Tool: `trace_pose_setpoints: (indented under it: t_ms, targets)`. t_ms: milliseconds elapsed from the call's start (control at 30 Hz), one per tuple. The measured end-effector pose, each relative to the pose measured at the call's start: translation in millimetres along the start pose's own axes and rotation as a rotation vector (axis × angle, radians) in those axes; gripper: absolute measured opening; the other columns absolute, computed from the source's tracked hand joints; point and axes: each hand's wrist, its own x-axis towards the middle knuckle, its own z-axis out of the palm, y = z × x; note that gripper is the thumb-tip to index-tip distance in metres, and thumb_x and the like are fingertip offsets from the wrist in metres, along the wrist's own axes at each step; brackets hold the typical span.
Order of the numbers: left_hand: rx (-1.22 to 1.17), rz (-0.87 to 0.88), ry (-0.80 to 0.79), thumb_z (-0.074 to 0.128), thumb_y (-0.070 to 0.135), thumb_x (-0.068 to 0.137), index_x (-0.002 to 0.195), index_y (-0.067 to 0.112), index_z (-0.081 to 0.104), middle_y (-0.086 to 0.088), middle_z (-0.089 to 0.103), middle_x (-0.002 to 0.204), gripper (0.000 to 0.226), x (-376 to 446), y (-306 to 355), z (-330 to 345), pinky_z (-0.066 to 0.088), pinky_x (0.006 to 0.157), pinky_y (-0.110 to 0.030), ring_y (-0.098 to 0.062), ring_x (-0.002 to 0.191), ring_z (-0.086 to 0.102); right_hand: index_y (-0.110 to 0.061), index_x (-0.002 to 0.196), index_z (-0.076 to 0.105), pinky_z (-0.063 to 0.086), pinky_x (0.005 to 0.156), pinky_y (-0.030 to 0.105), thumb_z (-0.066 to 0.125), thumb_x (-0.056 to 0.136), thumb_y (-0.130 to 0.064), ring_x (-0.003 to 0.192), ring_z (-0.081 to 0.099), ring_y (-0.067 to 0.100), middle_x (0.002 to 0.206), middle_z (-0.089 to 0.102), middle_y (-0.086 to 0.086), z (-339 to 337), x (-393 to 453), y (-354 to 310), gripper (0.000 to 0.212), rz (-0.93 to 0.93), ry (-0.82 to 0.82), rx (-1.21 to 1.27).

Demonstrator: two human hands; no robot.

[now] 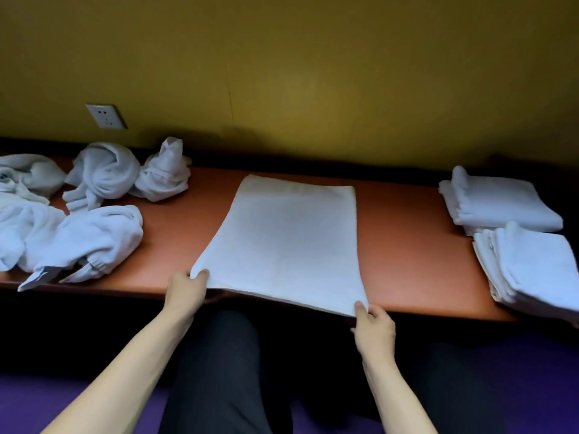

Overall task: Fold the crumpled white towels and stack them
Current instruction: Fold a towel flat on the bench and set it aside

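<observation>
Two hands work the near edge of one flat towel (286, 242), which lies spread mid-table, reaching from the table's near edge almost to the wall side. Left hand (185, 289) pinches the towel's near-left corner, fingers closed over the cloth. Right hand (374, 322) pinches the near-right corner the same way, that corner lifted slightly off the table (404, 245). Towel looks already doubled once; judged step: bringing the near edge over for another fold.

Progress, judged: partway. Right of the flat towel, well apart, sit folded towels in two piles (532, 261). Left of it lies a heap of crumpled towels (78, 214), several pieces, exact count unclear, one trailing off frame. More left than done, probably.

Obstacles: none between the flat towel and the piles; bare table there. Wall socket (106, 115) above the heap, clear of the work. Person's dark-clad legs below the table edge.
</observation>
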Motion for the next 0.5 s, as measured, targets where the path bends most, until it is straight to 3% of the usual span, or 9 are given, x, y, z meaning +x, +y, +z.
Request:
trace_pose_setpoints:
  t_ms: [100,200,267,333,433,500]
  targets:
    - [-0.172,-0.019,-0.059,0.064,0.015,0.095,0.102,0.0,0.063,-0.016,0.071,0.105,0.017,-31,-7,-9,0.064,0.075,-0.048,-0.031,0.088,0.073,-0.015,0.104,0.066,0.058,0.084,0.047,0.062,0.097,-0.021,0.077,0.071,0.023,0.066,0.073,-0.004,-30,-17,-9,0.01,-0.067,0.005,0.098]
    - [-0.32,-0.006,-0.03,0.062,0.009,0.097,0.111,-0.004,0.06,-0.015,0.066,0.114,0.019,-64,-18,-14,0.063,0.062,-0.036,-0.029,0.095,0.071,-0.026,0.12,0.058,0.054,0.079,0.04,0.064,0.096,-0.017,0.065,0.064,0.018,0.062,0.07,-0.002,-55,-34,-13,0.026,-0.119,-0.034,0.158]
    - [-0.353,0.042,0.022,0.063,0.008,0.096,0.119,0.005,0.059,-0.008,0.066,0.113,0.024,-85,-20,-18,0.062,0.06,-0.034,-0.024,0.093,0.071,-0.023,0.11,0.067,0.055,0.071,0.03,0.064,0.095,-0.014,0.057,0.062,0.013,0.064,0.07,-0.001,-67,-46,-16,0.018,-0.126,-0.058,0.19]
    - [-0.39,0.095,0.034,0.063,0.006,0.095,0.12,0.016,0.062,-0.001,0.068,0.108,0.026,-99,-25,-21,0.061,0.059,-0.034,-0.02,0.088,0.072,-0.021,0.097,0.075,0.057,0.072,0.028,0.066,0.094,-0.015,0.063,0.067,0.014,0.076,0.076,0.001,-80,-52,-13,0.011,-0.121,-0.067,0.204]
    - [-0.345,0.146,-0.027,0.067,0.018,0.092,0.104,0.021,0.076,-0.01,0.076,0.105,0.016,-107,-35,-27,0.061,0.076,-0.044,-0.032,0.098,0.072,-0.02,0.094,0.077,0.055,0.087,0.038,0.073,0.09,-0.024,0.085,0.072,0.019,0.086,0.078,0.001,-94,-56,-11,0.007,-0.102,-0.131,0.225]
    - [-0.337,0.145,-0.069,0.067,0.019,0.091,0.103,0.018,0.077,-0.015,0.076,0.106,0.016,-106,-36,-31,0.058,0.083,-0.045,-0.032,0.096,0.072,-0.015,0.102,0.074,0.057,0.089,0.035,0.079,0.078,-0.027,0.089,0.073,0.019,0.094,0.078,0.006,-98,-56,-13,0.028,-0.095,-0.26,0.334]
